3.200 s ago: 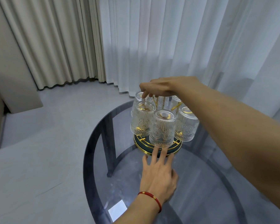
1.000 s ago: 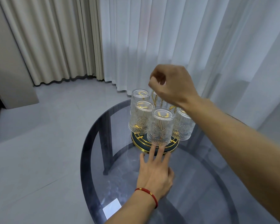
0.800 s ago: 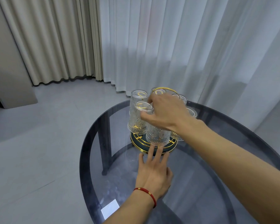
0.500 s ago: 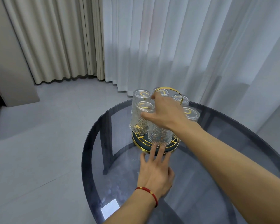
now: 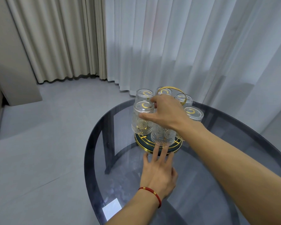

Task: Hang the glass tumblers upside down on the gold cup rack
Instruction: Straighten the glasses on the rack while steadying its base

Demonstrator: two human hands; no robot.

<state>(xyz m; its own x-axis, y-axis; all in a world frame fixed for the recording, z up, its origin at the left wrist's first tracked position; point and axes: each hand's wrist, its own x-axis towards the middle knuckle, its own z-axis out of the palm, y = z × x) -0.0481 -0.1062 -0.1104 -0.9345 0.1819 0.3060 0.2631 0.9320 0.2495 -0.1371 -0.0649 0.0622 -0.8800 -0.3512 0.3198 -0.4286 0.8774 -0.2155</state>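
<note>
The gold cup rack (image 5: 172, 87) stands on a round dark base (image 5: 141, 142) at the far side of the glass table. Several ribbed glass tumblers hang on it upside down, among them one at the left (image 5: 142, 120), one at the back left (image 5: 144, 94) and one at the right (image 5: 193, 113). My right hand (image 5: 167, 114) lies over the top of the front tumbler (image 5: 162, 135), fingers and thumb closed around it. My left hand (image 5: 157, 172) rests flat on the table, fingers spread, with the fingertips touching the front of the rack's base.
The round smoked-glass table (image 5: 217, 176) has a dark rim (image 5: 89, 143) and dark legs showing through it. Sheer white curtains (image 5: 185, 46) hang close behind the rack. Beige curtains (image 5: 58, 38) and grey floor lie to the left.
My right hand came down from above the rack's ring handle and closed over the front tumbler. My left hand stayed flat at the base.
</note>
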